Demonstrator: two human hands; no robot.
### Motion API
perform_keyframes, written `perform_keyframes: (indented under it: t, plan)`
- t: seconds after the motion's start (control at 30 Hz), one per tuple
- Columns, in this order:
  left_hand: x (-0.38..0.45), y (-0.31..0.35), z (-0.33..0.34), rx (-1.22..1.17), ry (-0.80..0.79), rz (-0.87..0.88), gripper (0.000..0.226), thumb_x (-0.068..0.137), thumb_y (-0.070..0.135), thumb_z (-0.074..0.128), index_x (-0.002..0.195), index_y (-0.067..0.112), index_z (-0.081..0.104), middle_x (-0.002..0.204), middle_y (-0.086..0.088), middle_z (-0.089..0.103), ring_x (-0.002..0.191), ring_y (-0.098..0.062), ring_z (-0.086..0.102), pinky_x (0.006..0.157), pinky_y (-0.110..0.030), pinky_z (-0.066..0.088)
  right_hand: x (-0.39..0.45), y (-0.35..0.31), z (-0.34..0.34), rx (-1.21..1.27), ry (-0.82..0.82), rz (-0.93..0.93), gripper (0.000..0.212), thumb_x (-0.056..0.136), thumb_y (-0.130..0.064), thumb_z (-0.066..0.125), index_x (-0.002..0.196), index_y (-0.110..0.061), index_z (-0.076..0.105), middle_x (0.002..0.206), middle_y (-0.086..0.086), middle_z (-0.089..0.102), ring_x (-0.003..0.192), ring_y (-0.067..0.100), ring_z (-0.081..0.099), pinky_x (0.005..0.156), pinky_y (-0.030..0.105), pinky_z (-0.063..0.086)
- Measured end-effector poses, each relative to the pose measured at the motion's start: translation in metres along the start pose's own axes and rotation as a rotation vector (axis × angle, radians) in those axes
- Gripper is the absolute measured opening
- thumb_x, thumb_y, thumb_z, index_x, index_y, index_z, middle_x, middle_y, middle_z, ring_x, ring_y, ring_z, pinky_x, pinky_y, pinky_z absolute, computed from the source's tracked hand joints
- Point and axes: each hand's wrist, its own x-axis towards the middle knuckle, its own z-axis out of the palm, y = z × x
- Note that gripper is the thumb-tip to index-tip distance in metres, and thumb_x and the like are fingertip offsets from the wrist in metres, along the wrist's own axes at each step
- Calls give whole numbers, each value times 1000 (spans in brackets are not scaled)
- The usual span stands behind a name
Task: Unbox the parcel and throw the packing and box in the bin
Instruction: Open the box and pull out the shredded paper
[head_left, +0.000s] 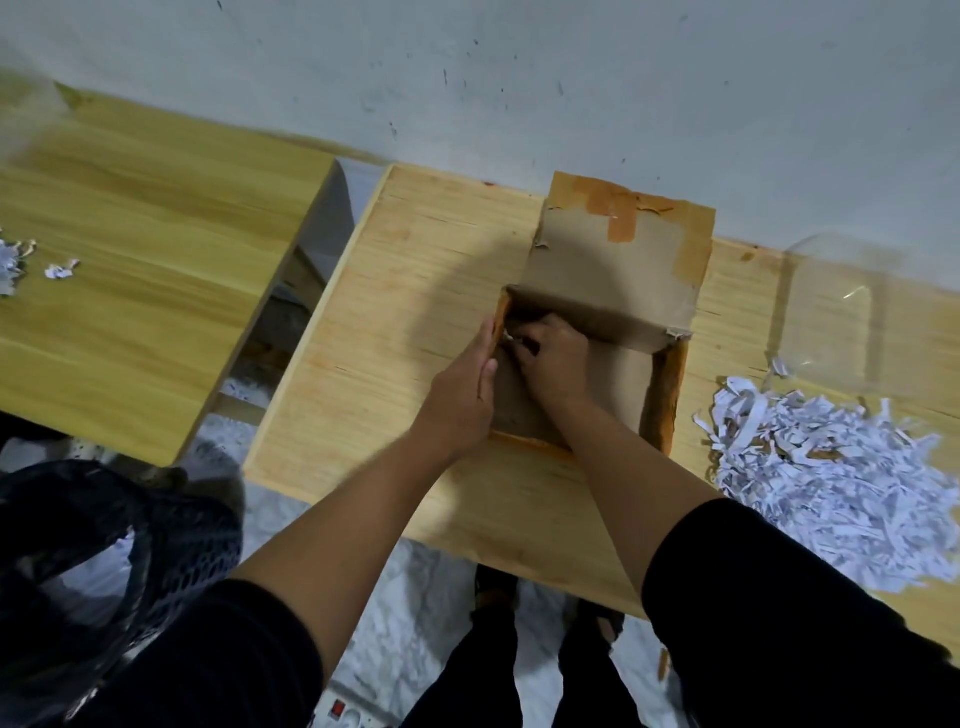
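A brown cardboard box (618, 374) sits on a light wooden table (395, 322), close to the white wall (519, 67). The box is open. Its big flat flap (618, 249) leans back toward the wall, with a torn strip of orange-brown tape (618, 208) stuck on it. The edges of the box look rough and ripped.

The left hand (467, 384) lies flat against the outside of the box's left wall, with the fingers straight and nothing held. The right hand (550, 353) is down inside the box near the far left corner. Its fingers are curled and pinch a small white scrap (508, 336). It is too small to tell what it is.

On the table, to the right of the box, lies a fluffy heap of thin white paper strips (831, 483). Just behind the heap is something clear and shiny, like soft plastic (841, 312).

A second wooden table (145, 249) stands to the left with a few white paper bits (57, 270) on it. Low on the left is a black mesh bin (192, 530) with a bag inside.
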Motion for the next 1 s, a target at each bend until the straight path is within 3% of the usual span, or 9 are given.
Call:
perform_keyframes:
  t: [0.17, 0.33, 0.43, 0.53, 0.6, 0.7, 0.8, 0.87, 1.0]
  plan:
    - [-2, 4, -2, 38, 1, 6, 51, 100, 20, 32, 147, 17, 14, 147, -10, 38, 132, -22, 39, 101, -19, 27, -13, 2, -14, -3, -1, 67, 22, 88, -18, 60, 102, -5, 69, 107, 14, 66, 97, 24, 59, 79, 16, 30]
    - [2, 12, -12, 167, -4, -4, 51, 98, 22, 38, 145, 12, 22, 145, -13, 40, 131, -25, 39, 107, -31, 29, -34, 5, -39, -9, 110, 82, 21, 88, -20, 59, 104, -9, 68, 104, 9, 65, 91, 15, 54, 79, 18, 31]
    - [5, 31, -14, 206, 67, 14, 49, 96, 21, 42, 142, 11, 30, 141, -14, 42, 129, -26, 40, 107, -35, 32, -48, 8, -67, 19, 229, 70, 16, 86, -15, 61, 95, -6, 71, 97, 12, 69, 91, 22, 59, 73, 13, 27]
    - [9, 66, -3, 240, 95, 130, 42, 94, 16, 45, 135, 10, 38, 136, -14, 45, 126, -27, 42, 105, -38, 35, -68, 23, -102, 73, 313, 92, 12, 82, -7, 61, 81, 2, 69, 85, 23, 67, 84, 33, 59, 64, 22, 28]
    - [10, 86, 10, 256, 87, 221, 39, 93, 14, 45, 132, 11, 42, 135, -11, 46, 126, -25, 43, 106, -37, 34, -80, 40, -117, 33, 314, 135, 13, 84, -8, 60, 86, 0, 70, 90, 23, 64, 87, 33, 58, 64, 22, 26]
    - [3, 123, 47, 213, -14, 378, 38, 92, 11, 44, 130, 10, 45, 135, -9, 47, 127, -21, 42, 107, -30, 31, -107, 79, -147, -57, 323, 209, 16, 87, -10, 58, 94, -1, 69, 98, 22, 62, 93, 34, 58, 71, 25, 31]
    - [-2, 151, 91, 223, -168, 505, 41, 85, 14, 35, 120, 2, 53, 123, -19, 56, 119, -31, 49, 103, -27, 32, -132, 115, -171, -145, 296, 240, 16, 87, -5, 55, 91, 2, 68, 94, 25, 58, 93, 36, 57, 74, 30, 32]
    - [-5, 162, 122, 231, -277, 527, 49, 80, 21, 30, 114, -2, 58, 114, -22, 60, 111, -35, 55, 97, -27, 33, -146, 136, -181, -183, 275, 242, 23, 82, -4, 55, 100, -2, 69, 97, 23, 56, 98, 36, 55, 81, 28, 36]
    - [-19, 176, 169, 275, -370, 513, 48, 78, 28, 38, 108, 1, 63, 109, -22, 64, 103, -36, 61, 88, -40, 52, -164, 164, -194, -271, 258, 193, 34, 79, -22, 56, 111, -18, 66, 103, 11, 56, 103, 31, 51, 82, 38, 43]
